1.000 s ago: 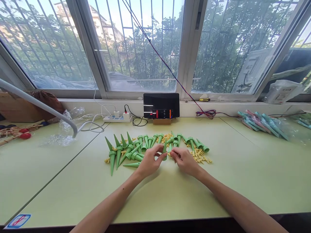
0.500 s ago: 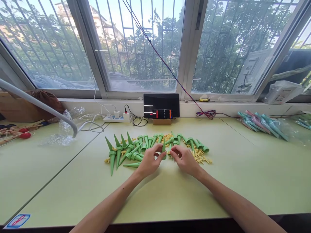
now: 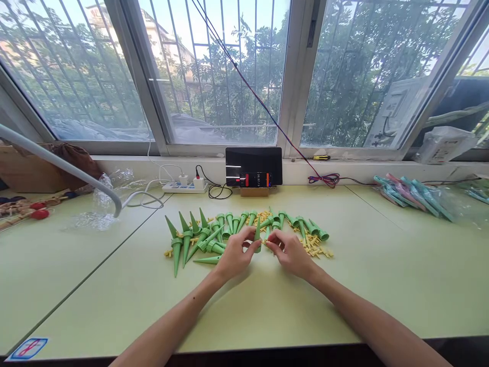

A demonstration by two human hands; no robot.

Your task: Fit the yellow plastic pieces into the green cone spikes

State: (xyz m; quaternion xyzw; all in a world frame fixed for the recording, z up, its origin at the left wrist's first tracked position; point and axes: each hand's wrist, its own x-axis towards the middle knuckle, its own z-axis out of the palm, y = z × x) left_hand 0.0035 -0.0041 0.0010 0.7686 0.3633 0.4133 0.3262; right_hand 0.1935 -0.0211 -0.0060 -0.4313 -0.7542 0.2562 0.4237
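Pinching an upright green spike (image 3: 257, 235), left hand (image 3: 237, 254) faces right hand (image 3: 291, 253) gripping a yellow peg (image 3: 263, 242).

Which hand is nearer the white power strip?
Left. Your left hand, holding a green spike, is nearer you and right of the power strip; your right hand is farther right.

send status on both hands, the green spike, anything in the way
Left hand gripping green spike, point up. Right hand pinching small yellow piece close beside it. Other green spikes beyond, not blocking.
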